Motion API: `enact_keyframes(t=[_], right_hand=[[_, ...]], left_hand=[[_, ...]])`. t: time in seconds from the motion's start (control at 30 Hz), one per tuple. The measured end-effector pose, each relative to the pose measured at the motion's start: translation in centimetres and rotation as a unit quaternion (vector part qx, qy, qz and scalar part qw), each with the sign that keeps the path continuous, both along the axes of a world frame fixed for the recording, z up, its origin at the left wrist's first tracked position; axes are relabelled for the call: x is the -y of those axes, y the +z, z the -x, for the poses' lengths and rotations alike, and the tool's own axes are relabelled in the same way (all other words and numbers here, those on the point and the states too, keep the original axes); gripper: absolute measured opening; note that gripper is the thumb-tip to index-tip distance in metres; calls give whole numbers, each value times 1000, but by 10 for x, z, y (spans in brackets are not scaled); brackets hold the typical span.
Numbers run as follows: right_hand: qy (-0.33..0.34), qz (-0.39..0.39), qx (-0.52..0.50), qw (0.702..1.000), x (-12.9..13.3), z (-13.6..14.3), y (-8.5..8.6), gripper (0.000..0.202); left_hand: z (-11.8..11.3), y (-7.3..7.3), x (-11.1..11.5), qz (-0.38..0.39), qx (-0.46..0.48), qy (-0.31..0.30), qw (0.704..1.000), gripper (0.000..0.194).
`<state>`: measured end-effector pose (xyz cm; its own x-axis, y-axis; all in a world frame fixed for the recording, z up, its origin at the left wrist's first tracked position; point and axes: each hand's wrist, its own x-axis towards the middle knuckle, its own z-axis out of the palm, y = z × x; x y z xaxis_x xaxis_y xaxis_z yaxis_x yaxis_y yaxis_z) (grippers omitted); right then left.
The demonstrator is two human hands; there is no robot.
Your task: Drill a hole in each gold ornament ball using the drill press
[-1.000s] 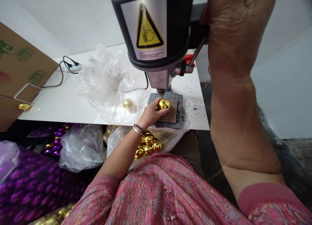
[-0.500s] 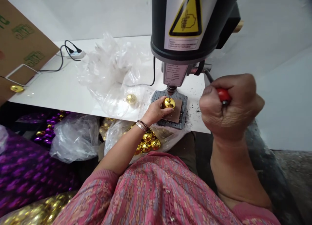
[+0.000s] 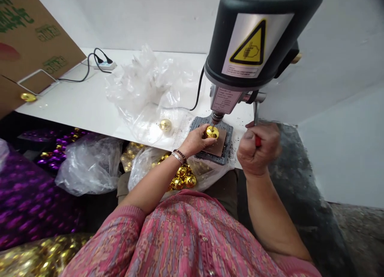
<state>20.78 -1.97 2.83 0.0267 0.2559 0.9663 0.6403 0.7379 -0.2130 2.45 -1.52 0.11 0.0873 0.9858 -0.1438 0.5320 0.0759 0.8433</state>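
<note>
My left hand (image 3: 198,140) is closed round a shiny gold ball (image 3: 212,132), holding it on a brown board (image 3: 219,146) that lies on the grey drill press base (image 3: 225,159). Right over the ball stands the chuck (image 3: 217,116) of the drill press (image 3: 255,41), its bit at the ball's top; whether the bit has gone in I cannot tell. My right hand (image 3: 259,147) grips the lever (image 3: 256,113) by its red knob, which is mostly covered by the fingers.
Clear plastic bags (image 3: 144,93) lie on the white table (image 3: 75,105), with another gold ball (image 3: 165,125) by them. A bag of gold balls (image 3: 181,181) rests at my lap. A power strip (image 3: 105,64) and a cardboard box (image 3: 33,41) stand at the left.
My right hand has brought the lever down and away from me. The view has shifted, showing more of the drill press head. My left hand still holds the gold ball on the board.
</note>
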Motion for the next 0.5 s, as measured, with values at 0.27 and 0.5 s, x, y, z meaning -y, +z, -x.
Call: enact_keyframes(t=[0.27,0.5], right_hand=[[-6,141,-125,982,-15,4,83,26],[-5,214,-211,954,-25,8,103,22]], left_hand=[[-3,-6,7,-23,8,29,999,45],[46,-6,62,-26,-9,-12,1000,47]])
